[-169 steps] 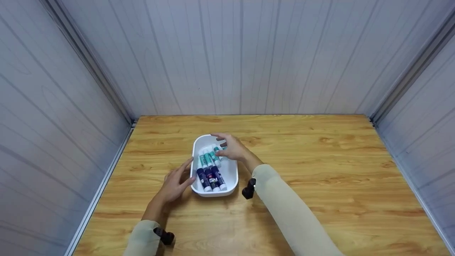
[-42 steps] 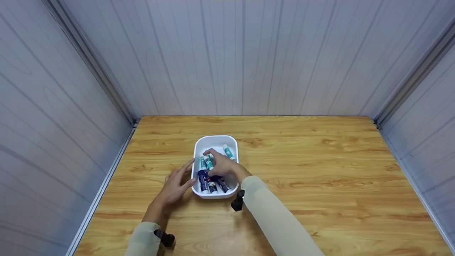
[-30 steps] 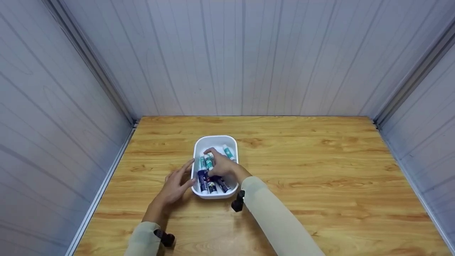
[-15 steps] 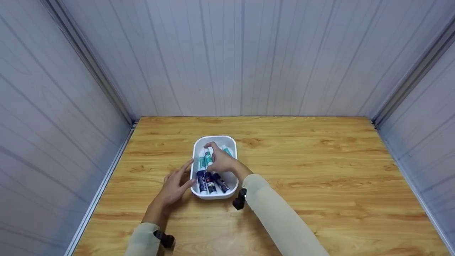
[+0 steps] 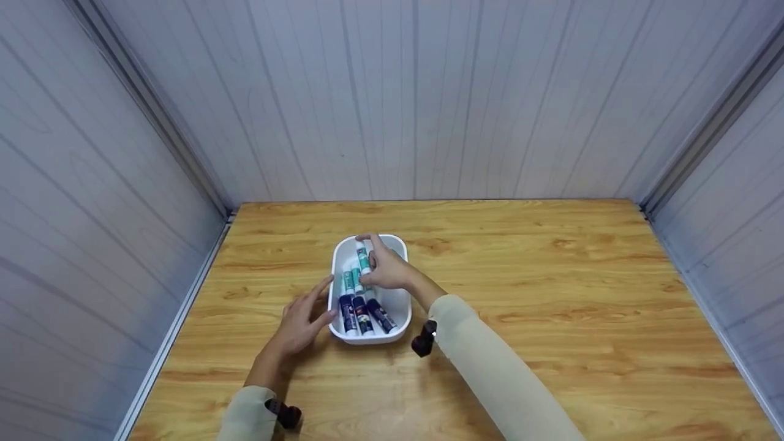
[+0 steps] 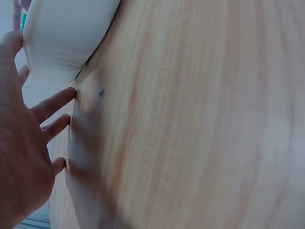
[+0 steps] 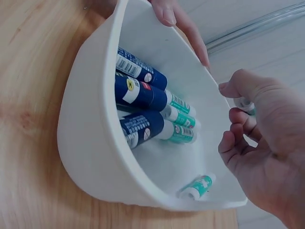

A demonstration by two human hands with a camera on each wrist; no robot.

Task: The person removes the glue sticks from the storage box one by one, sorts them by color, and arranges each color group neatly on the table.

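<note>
A white oval tray (image 5: 399, 301) sits on the wooden table and holds several glue sticks. Three sticks with dark blue caps (image 5: 362, 315) lie side by side at its near end, seen too in the right wrist view (image 7: 143, 98). My right hand (image 5: 375, 263) pinches a teal and white stick (image 5: 363, 256) over the far end of the tray; only its tip (image 7: 244, 103) shows behind the curled fingers (image 7: 248, 125). One more teal stick (image 7: 198, 186) lies alone on the tray floor. My left hand (image 5: 303, 318) rests with straight fingers against the tray's left wall (image 6: 66, 33).
The wooden table (image 5: 551, 294) stretches wide to the right of the tray. Grey panel walls (image 5: 416, 98) close it in at the back and both sides, with a metal rail (image 5: 184, 306) along the left edge.
My right hand has taken one teal stick out of the row and carried it from the tray's middle toward its far end. The left hand has stayed against the tray.
</note>
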